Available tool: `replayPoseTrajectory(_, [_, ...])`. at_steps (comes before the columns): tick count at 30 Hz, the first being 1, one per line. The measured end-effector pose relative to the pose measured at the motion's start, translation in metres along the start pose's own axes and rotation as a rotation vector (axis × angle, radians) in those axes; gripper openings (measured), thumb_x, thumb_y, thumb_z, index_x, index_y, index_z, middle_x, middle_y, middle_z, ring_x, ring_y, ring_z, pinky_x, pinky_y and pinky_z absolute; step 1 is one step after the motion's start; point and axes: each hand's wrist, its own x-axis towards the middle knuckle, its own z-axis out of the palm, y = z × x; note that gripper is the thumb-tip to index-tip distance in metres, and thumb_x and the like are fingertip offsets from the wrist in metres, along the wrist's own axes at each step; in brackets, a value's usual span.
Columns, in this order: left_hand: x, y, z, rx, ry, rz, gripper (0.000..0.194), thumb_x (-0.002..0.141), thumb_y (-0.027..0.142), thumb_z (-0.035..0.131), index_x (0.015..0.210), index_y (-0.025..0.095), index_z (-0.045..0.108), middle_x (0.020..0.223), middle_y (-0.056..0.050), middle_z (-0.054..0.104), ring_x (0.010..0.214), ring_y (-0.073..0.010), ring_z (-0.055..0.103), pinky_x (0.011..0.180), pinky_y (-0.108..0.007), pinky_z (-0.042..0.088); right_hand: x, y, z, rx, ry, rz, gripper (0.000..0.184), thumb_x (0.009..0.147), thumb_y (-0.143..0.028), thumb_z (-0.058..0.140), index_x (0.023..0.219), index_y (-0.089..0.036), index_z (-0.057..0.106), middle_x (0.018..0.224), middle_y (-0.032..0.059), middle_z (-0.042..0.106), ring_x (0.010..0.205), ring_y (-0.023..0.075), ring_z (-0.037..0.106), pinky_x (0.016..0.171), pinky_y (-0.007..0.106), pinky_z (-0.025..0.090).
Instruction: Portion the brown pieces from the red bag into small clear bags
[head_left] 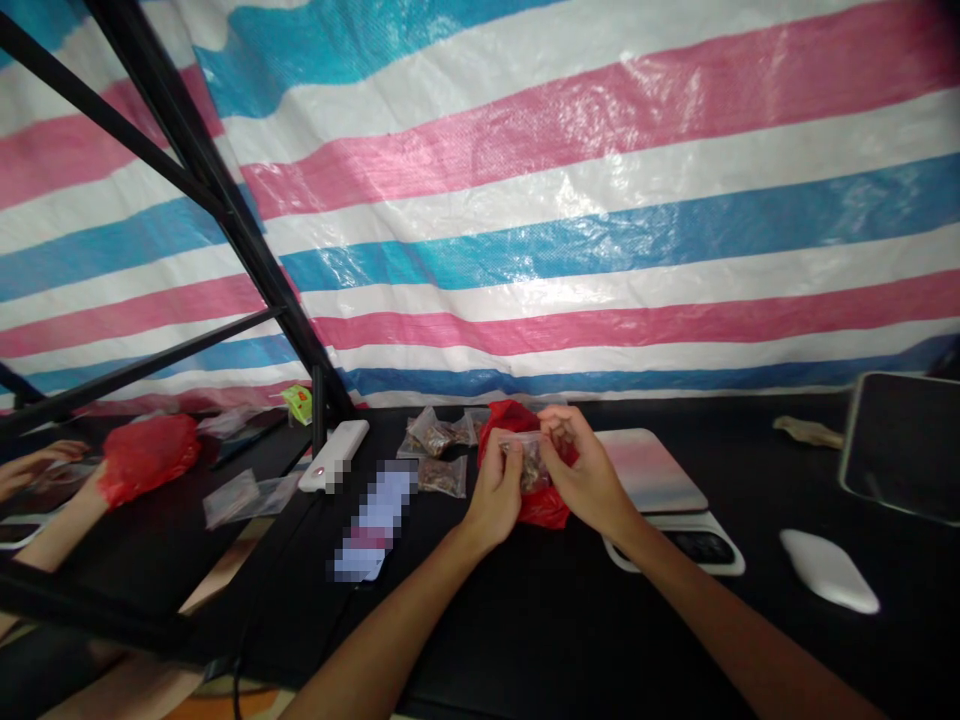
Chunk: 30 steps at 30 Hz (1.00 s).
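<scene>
Between my two hands is a small clear zip bag (531, 465) with brownish bits in it. My left hand (495, 485) grips its left side, the thumb lying on the front. At the upper right edge my right hand (581, 465) pinches the bag, fingers curled. Directly behind and below lies a red plastic bag (546, 508), partly covered by my hands. Left of it, several filled clear bags (441, 476) rest on the black table (525, 620); what exactly they contain is too small to tell.
A blurred-out phone (375, 525) and a white power bank (335, 455) lie to the left. On the right are a pinkish case (652, 470), a white phone (701, 543), a white mouse (829, 570) and a tablet (904, 445). Beyond a black frame (247, 245), another person's hands touch a red bag (150, 455).
</scene>
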Motion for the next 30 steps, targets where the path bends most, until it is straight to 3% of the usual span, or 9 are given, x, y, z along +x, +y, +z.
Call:
replayPoseTrajectory(3, [-0.0004,-0.0014,-0.0006,0.000,-0.014,-0.032,0.042,0.105,0.057,0.038,0.118,0.022,0.056,0.113,-0.006,0.065,0.105,-0.0205,0.061,0.099,-0.035,0.046,-0.0014,-0.0008,0.0011,0.014,-0.032,0.009,0.024,0.098,-0.026,0.058,0.121,-0.026,0.055,0.093,0.0004,0.058,0.079,0.0161,0.058,0.073,0.031,0.048])
replayPoseTrajectory(7, [0.0002,-0.0007,-0.0008,0.010,-0.053,-0.028,0.041,0.104,0.057,0.039,0.119,0.022,0.055,0.113,-0.006,0.065,0.106,-0.0207,0.061,0.101,-0.036,0.045,-0.0022,0.0004,0.0017,0.019,-0.025,0.029,0.015,0.098,-0.025,0.057,0.113,-0.026,0.056,0.090,-0.0002,0.057,0.078,0.0160,0.057,0.071,0.031,0.047])
replayPoseTrajectory(15, [-0.0011,-0.0011,-0.0006,0.002,-0.080,-0.042,0.040,0.103,0.059,0.040,0.115,0.022,0.051,0.116,-0.007,0.062,0.106,-0.0197,0.060,0.098,-0.034,0.045,0.0002,-0.0022,-0.0009,0.048,-0.066,0.035,0.025,0.098,-0.027,0.057,0.123,-0.027,0.053,0.090,-0.0004,0.056,0.078,0.0167,0.056,0.074,0.032,0.048])
replayPoseTrajectory(19, [0.0001,-0.0017,0.0012,0.026,-0.044,-0.021,0.037,0.104,0.057,0.042,0.109,0.022,0.053,0.106,-0.005,0.062,0.098,-0.0191,0.059,0.092,-0.033,0.045,-0.0008,-0.0008,0.0005,0.042,-0.048,0.035,0.017,0.099,-0.027,0.055,0.116,-0.027,0.053,0.088,-0.0005,0.056,0.077,0.0170,0.057,0.072,0.032,0.049])
replayPoseTrajectory(23, [0.0016,-0.0011,0.0024,0.046,0.031,0.001,0.034,0.105,0.053,0.042,0.106,0.021,0.053,0.101,-0.003,0.061,0.094,-0.0186,0.058,0.090,-0.033,0.045,-0.0021,0.0006,0.0006,0.049,-0.080,0.053,0.028,0.098,-0.028,0.058,0.125,-0.028,0.052,0.095,0.0003,0.058,0.085,0.0171,0.061,0.080,0.031,0.051])
replayPoseTrajectory(27, [0.0008,-0.0009,0.0019,0.048,-0.016,0.008,0.034,0.106,0.052,0.040,0.109,0.021,0.053,0.106,-0.005,0.063,0.097,-0.0191,0.059,0.091,-0.034,0.045,-0.0022,0.0010,0.0007,0.064,-0.104,0.077,0.032,0.098,-0.030,0.059,0.129,-0.029,0.053,0.103,0.0019,0.062,0.096,0.0189,0.065,0.089,0.034,0.053])
replayPoseTrajectory(30, [0.0003,-0.0014,0.0016,0.063,-0.038,0.014,0.035,0.106,0.052,0.038,0.110,0.020,0.054,0.109,-0.006,0.064,0.099,-0.0193,0.060,0.092,-0.035,0.045,-0.0014,0.0001,0.0017,0.065,-0.086,0.085,0.027,0.096,-0.030,0.060,0.123,-0.027,0.056,0.096,0.0011,0.062,0.090,0.0190,0.065,0.085,0.033,0.053])
